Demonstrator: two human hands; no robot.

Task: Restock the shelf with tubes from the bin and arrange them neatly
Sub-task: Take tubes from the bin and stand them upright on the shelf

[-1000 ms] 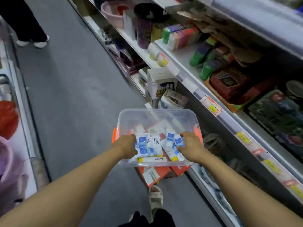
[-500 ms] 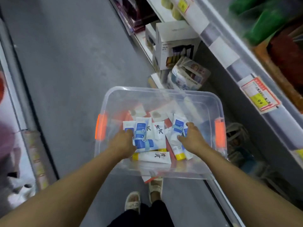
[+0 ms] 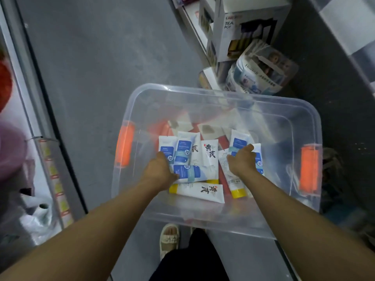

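Clear plastic bin [image 3: 142, 102] with orange side latches [image 3: 124, 147] sits low in the aisle, over the grey floor [image 3: 101, 57], beside the bottom shelf [image 3: 194, 23] on the right. Both of the person's forearms reach down into it.

Tubes [image 3: 203, 157] lie in a loose pile on the bin bottom: several white with blue labels, others white with black calligraphy and yellow caps. One yellow-capped tube [image 3: 199, 191] lies crosswise nearest the person.

Left hand [image 3: 160, 172]: fingers curled onto the blue-label tubes at the left of the pile; thumb against a tube lying sideways. Grip appears closed on them, fingertips hidden.

Right hand [image 3: 242, 161]: laid over the tubes at the right of the pile, fingers bent down around them; one long tube [image 3: 233, 185] with a yellow cap runs beneath the palm.

On the shelf beyond the bin: white "TEA POT" box [image 3: 239, 23]; wrapped printed package [image 3: 261, 67] in front of it.

A sandalled foot [image 3: 169, 238] shows below the bin.
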